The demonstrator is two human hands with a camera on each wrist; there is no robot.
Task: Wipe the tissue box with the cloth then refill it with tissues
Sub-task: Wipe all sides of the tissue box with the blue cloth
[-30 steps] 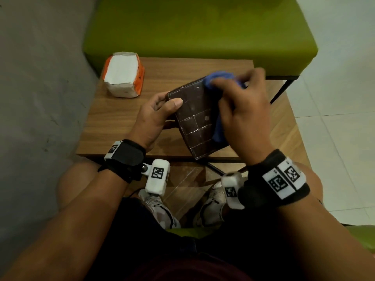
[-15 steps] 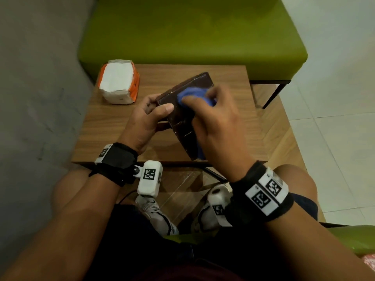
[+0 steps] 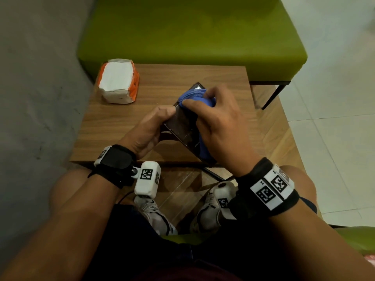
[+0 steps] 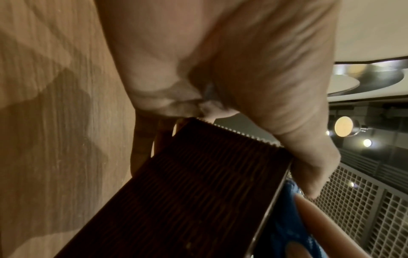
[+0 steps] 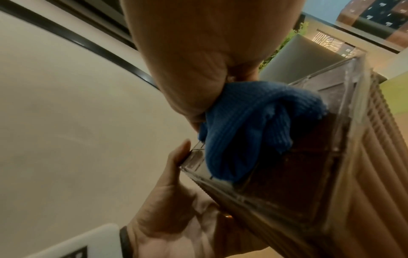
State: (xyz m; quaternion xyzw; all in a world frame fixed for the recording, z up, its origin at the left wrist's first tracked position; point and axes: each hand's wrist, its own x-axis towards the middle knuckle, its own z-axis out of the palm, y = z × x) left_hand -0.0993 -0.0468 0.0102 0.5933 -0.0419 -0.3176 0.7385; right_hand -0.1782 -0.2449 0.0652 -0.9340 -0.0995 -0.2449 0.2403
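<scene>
The dark brown tissue box (image 3: 182, 128) with a clear gridded face stands tilted on the wooden table (image 3: 121, 122). My left hand (image 3: 150, 128) grips its left edge, thumb on the upper rim; the ribbed side (image 4: 198, 183) fills the left wrist view. My right hand (image 3: 219, 122) holds the bunched blue cloth (image 3: 192, 96) against the box's upper face. In the right wrist view the cloth (image 5: 247, 131) lies on the clear gridded panel (image 5: 298, 174). A pack of white tissues (image 3: 118, 83) in an orange wrapper sits at the table's far left corner.
A green upholstered bench (image 3: 190, 35) stands behind the table. A grey wall (image 3: 36, 78) runs along the left and pale floor tiles (image 3: 334, 128) lie to the right. My knees and shoes (image 3: 154, 216) are below the table's near edge.
The box has turned more edge-on to me. My right hand with the cloth has slid across the face toward the far upper end. The left hand keeps its grip.
</scene>
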